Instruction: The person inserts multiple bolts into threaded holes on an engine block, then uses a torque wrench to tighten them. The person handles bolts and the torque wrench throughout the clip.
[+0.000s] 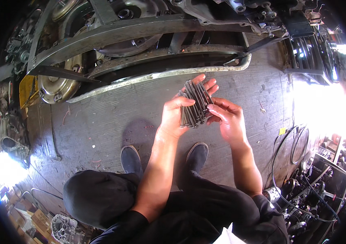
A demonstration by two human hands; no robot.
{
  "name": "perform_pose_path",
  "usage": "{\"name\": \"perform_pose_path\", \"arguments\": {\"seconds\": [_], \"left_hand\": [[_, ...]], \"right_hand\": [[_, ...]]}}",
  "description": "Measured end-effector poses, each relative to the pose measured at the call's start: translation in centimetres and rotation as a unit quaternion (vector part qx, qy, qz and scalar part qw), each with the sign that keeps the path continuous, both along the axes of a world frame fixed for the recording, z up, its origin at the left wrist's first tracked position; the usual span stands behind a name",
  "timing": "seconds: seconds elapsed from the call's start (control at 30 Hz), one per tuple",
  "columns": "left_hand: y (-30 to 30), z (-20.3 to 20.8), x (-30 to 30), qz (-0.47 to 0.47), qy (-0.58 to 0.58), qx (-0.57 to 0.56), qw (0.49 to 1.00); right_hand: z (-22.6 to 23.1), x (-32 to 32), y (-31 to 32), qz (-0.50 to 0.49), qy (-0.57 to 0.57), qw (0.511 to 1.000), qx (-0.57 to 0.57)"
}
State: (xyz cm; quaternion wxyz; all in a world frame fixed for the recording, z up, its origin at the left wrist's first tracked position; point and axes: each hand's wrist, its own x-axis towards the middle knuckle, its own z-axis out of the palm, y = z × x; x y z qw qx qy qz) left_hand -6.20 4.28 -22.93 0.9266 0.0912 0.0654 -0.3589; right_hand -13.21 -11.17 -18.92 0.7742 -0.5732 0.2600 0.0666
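A bundle of long, thin, bolt-like metal rods (195, 106) lies across my left hand (175, 110), in front of me above the floor. The rods run nearly side by side, and small knobbed ends show at the lower side of the bundle. My left thumb presses over them from the left, while the fingertips show past their upper end. At the bundle's right edge is my right hand (229, 118), its thumb and fingers bent together against the rods. Whether it grips one rod or several is hidden.
A metal frame (112, 34) with a pale-edged tray (156, 75) below it stands ahead, bearing large machine parts. Black cable (276, 166) loops down at the right beside a rack (335, 164) of parts. A metal casing (64, 228) sits at the lower left. My shoes rest on the grey floor (99, 122).
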Motion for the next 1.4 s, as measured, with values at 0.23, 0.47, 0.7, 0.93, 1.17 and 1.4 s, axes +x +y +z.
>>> {"name": "perform_pose_path", "arguments": {"seconds": [0.23,0.47,0.7,0.93,1.17,1.4], "left_hand": [[-0.2,-0.1,-0.2,-0.017,0.008,0.059,0.998],[0.2,0.0,-0.2,-0.025,0.032,0.104,0.994],[-0.6,-0.6,-0.5,-0.040,0.072,0.121,0.989],[-0.7,-0.9,-0.5,-0.035,0.090,0.158,0.983],[-0.4,-0.4,-0.2,-0.029,0.080,0.159,0.984],[-0.1,0.2,0.1,-0.019,0.064,0.175,0.982]], "right_hand": [[-0.8,-0.2,-0.5,-0.010,0.052,0.998,0.034],[-0.7,-0.3,-0.1,-0.044,-0.004,0.999,0.020],[-0.5,0.1,-0.1,-0.039,-0.001,0.999,0.000],[-1.1,-0.1,-0.5,-0.022,-0.005,0.999,0.041],[-1.2,-0.1,-0.7,0.011,-0.032,0.999,0.021],[-0.7,0.0,-0.9,0.028,-0.059,0.993,0.100]]}}
